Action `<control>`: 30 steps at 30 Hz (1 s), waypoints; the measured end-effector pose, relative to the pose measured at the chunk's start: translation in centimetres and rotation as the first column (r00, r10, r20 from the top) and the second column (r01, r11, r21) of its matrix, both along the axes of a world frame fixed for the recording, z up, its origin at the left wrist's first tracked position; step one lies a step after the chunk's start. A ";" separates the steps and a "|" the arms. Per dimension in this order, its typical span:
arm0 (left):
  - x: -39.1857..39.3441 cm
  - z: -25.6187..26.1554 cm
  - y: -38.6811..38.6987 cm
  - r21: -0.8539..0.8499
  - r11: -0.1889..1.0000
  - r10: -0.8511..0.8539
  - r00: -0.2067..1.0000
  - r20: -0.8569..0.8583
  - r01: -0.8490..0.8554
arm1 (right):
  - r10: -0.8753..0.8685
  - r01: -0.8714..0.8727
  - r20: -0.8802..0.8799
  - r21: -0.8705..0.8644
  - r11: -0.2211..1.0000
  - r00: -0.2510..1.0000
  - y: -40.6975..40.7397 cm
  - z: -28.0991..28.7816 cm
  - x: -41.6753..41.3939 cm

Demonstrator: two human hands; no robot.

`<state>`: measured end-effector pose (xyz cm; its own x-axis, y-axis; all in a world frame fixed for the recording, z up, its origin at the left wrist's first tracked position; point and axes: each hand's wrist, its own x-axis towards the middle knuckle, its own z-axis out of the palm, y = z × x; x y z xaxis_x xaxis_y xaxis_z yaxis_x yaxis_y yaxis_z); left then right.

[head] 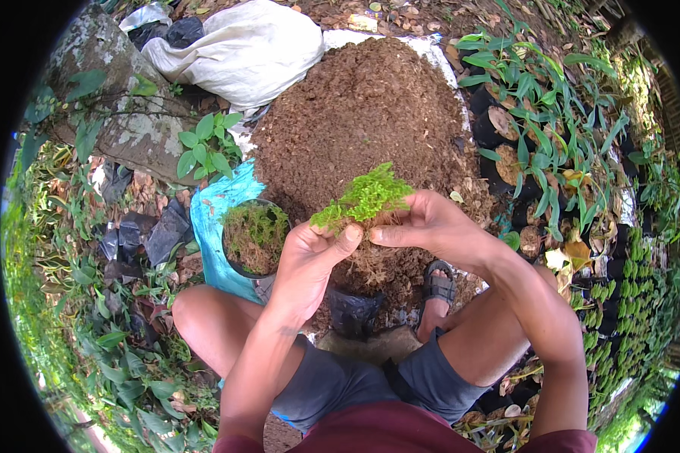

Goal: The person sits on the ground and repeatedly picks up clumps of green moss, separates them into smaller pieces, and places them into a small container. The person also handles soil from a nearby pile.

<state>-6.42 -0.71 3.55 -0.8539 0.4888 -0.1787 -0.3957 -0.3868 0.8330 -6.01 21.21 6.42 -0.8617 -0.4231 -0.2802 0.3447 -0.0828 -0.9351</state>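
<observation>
Between both hands I hold a clump of feathery green plant [377,195], with brown roots [374,263] hanging beneath it. My left hand [317,257] pinches its left side between thumb and fingers. On the other side, my right hand [428,226] grips it the same way, the two thumb tips almost meeting. Below the roots, a black plastic bag [356,311] stands between my feet; its contents are partly hidden. Left of my left hand is a round black pot [255,238] filled with more of the green plants and brown roots.
A large heap of brown soil [368,113] lies ahead on a white sheet. A white sack [249,54] and a lichen-marked trunk or rock [124,107] are at upper left. Blue plastic sheeting [212,226] runs beside the pot. Potted leafy plants [538,113] and rows of seedlings [629,306] line the right.
</observation>
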 end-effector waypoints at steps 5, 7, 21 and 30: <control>0.0 0.1 0.1 0.060 0.998 0.009 0.999 0.033 -0.011 | -0.026 0.026 -0.011 -0.007 1.000 1.000 0.2 0.2 0.2; 0.3 0.5 0.2 0.038 0.999 0.004 1.000 0.018 -0.005 | -0.016 0.016 0.002 0.002 1.000 1.000 0.3 0.3 0.2; 0.4 1.4 0.2 0.032 0.999 0.016 0.998 0.058 -0.018 | -0.020 0.020 -0.038 0.020 1.000 0.999 0.4 0.5 0.2; 0.0 0.5 0.0 0.193 0.980 0.019 0.992 0.128 -0.044 | -0.093 0.094 0.068 -0.015 0.995 0.993 0.1 0.1 0.5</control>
<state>-6.45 -0.71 4.01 -0.8463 0.4982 -0.1888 -0.4770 -0.5505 0.6852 -5.48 21.28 6.53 -0.8773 -0.3471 -0.3315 0.3962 -0.1341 -0.9083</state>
